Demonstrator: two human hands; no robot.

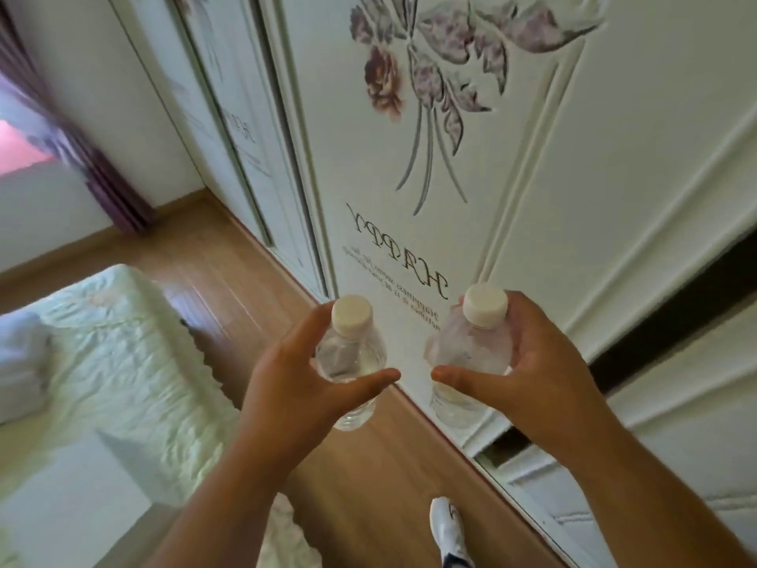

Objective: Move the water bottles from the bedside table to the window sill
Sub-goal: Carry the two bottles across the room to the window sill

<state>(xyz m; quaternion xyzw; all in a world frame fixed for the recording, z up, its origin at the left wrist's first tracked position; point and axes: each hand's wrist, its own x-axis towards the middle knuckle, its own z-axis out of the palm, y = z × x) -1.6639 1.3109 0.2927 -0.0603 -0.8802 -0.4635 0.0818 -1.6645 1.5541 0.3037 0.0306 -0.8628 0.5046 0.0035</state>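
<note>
Two clear water bottles with white caps are held upright in the air above the wooden floor (229, 256), side by side but apart. The left bottle (350, 354) is grasped by the curled fingers of the left hand (295, 387); the right bottle (471, 350) is grasped likewise by the right hand (528, 362). A white wardrobe door (409, 198) with a flower print stands at 12 o'clock, a bed (106, 354) lies at 9 o'clock, a purple curtain (102, 170) hangs at 10 o'clock, and a white shoe (448, 526) is seen at 6 o'clock.
</note>
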